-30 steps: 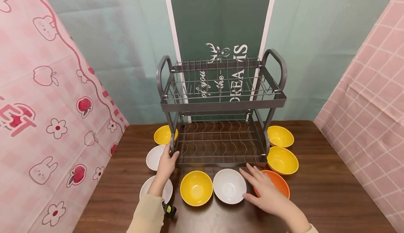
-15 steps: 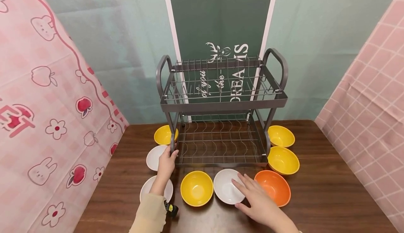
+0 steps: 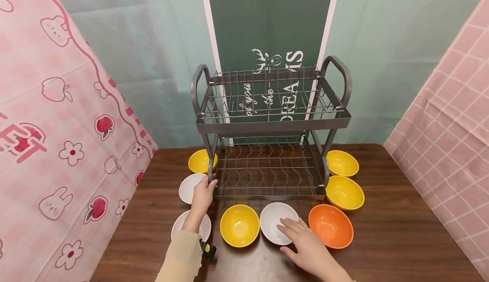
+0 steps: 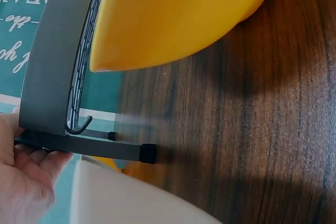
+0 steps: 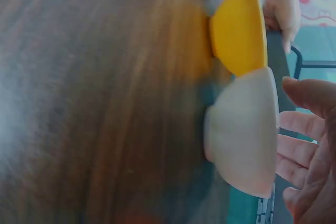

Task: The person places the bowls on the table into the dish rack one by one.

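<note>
My left hand (image 3: 202,196) grips the lower left front corner of the grey two-tier rack (image 3: 273,124); in the left wrist view its fingers curl under the rack's side frame (image 4: 46,61). My right hand (image 3: 308,248) hovers at the right side of the front white bowl (image 3: 276,227), fingers spread and relaxed over its rim. In the right wrist view the thumb and fingers stand beside that white bowl (image 5: 244,132), holding nothing. Left of it sits a yellow bowl (image 3: 239,226); an orange bowl (image 3: 330,227) is to its right.
Two yellow bowls, one (image 3: 342,163) behind the other (image 3: 345,193), stand right of the rack. On the left are a yellow bowl (image 3: 201,162) and two white bowls (image 3: 189,188), one partly behind my left forearm. A curtain (image 3: 160,61) hangs behind the brown table (image 3: 401,231).
My right hand has moved left and toward me, from over the orange bowl to the white bowl's right side. The left hand keeps its grip on the rack. The head view has shifted slightly.
</note>
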Motion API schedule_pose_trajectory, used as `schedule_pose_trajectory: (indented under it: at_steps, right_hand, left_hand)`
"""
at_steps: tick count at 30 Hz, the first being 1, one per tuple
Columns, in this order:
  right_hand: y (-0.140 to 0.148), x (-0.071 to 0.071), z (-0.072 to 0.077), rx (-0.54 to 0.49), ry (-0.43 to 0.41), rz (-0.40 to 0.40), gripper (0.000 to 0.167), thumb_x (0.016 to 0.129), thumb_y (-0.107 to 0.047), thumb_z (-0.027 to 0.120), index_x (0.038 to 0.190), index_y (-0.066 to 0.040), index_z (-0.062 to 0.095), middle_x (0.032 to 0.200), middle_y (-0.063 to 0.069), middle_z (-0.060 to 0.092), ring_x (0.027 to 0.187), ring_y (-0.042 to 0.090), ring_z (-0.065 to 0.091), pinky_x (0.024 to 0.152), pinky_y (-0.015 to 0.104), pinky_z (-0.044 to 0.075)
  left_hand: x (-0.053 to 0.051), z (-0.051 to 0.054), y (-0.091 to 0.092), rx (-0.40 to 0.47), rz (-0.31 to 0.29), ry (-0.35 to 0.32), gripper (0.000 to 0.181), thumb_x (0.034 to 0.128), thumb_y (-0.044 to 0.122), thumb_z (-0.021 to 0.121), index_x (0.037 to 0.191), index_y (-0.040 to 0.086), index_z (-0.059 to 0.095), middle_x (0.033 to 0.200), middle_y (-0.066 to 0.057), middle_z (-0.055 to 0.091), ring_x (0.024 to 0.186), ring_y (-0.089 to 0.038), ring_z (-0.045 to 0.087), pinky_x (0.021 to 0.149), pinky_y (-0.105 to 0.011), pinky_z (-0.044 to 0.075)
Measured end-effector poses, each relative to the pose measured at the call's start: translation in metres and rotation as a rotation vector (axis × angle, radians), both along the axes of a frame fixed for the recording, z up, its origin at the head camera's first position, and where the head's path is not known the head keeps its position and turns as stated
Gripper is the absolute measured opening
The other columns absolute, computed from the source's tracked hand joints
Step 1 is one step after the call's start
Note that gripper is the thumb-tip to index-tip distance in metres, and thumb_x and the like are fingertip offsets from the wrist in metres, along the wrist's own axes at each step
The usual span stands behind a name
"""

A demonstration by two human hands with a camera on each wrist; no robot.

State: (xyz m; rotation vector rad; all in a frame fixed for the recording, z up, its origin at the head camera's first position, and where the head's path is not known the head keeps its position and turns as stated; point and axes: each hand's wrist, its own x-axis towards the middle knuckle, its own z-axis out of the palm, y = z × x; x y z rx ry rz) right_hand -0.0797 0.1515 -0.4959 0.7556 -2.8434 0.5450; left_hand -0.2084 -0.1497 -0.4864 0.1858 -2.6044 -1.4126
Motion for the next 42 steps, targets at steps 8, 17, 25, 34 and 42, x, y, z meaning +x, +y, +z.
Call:
schedule_pose_trajectory:
  at_steps: [8, 17, 25, 34, 42]
  right_hand:
    - [-0.003, -0.001, -0.008, 0.062, 0.004, -0.019, 0.042, 0.072, -0.033, 0.075, 0.11, -0.017, 0.066, 0.115, -0.001, 0.066, 0.108, 0.016, 0.06, 0.104, 0.045, 0.036]
    - [-0.004, 0.001, -0.013, 0.095, 0.087, 0.004, 0.027, 0.071, -0.023, 0.076, 0.096, -0.016, 0.071, 0.098, -0.003, 0.071, 0.096, 0.015, 0.064, 0.099, 0.047, 0.042]
    - [-0.002, -0.001, -0.023, 0.047, 0.246, 0.07, 0.015, 0.063, -0.018, 0.08, 0.073, -0.021, 0.069, 0.073, -0.011, 0.066, 0.075, 0.007, 0.061, 0.092, 0.047, 0.047]
    - [-0.002, -0.001, -0.023, 0.048, 0.26, 0.083, 0.016, 0.063, -0.015, 0.078, 0.07, -0.021, 0.066, 0.066, -0.013, 0.063, 0.067, 0.005, 0.057, 0.088, 0.044, 0.049]
    - [-0.001, 0.002, -0.022, 0.043, 0.274, 0.086, 0.017, 0.063, -0.014, 0.077, 0.069, -0.022, 0.063, 0.063, -0.014, 0.059, 0.065, 0.006, 0.054, 0.087, 0.043, 0.049]
  left_hand:
    - [-0.002, -0.001, 0.001, 0.016, 0.001, -0.003, 0.027, 0.0918, 0.015, 0.055, 0.113, 0.0, 0.062, 0.097, -0.016, 0.069, 0.083, -0.023, 0.057, 0.072, -0.034, 0.044]
    - [-0.001, -0.002, 0.0, 0.001, 0.02, -0.008, 0.027, 0.0917, 0.016, 0.056, 0.113, 0.001, 0.062, 0.093, -0.015, 0.069, 0.085, -0.025, 0.06, 0.074, -0.037, 0.046]
    - [-0.001, -0.003, 0.002, -0.001, 0.028, -0.004, 0.026, 0.0915, 0.016, 0.056, 0.112, 0.002, 0.063, 0.095, -0.015, 0.069, 0.082, -0.023, 0.057, 0.07, -0.033, 0.044]
    - [-0.002, -0.003, 0.002, 0.007, 0.031, 0.014, 0.026, 0.0912, 0.015, 0.056, 0.112, 0.001, 0.063, 0.093, -0.015, 0.069, 0.081, -0.024, 0.057, 0.07, -0.032, 0.044]
    - [0.001, -0.002, 0.002, 0.014, 0.027, -0.001, 0.026, 0.0921, 0.016, 0.055, 0.113, 0.001, 0.062, 0.093, -0.016, 0.069, 0.08, -0.022, 0.055, 0.068, -0.03, 0.041]
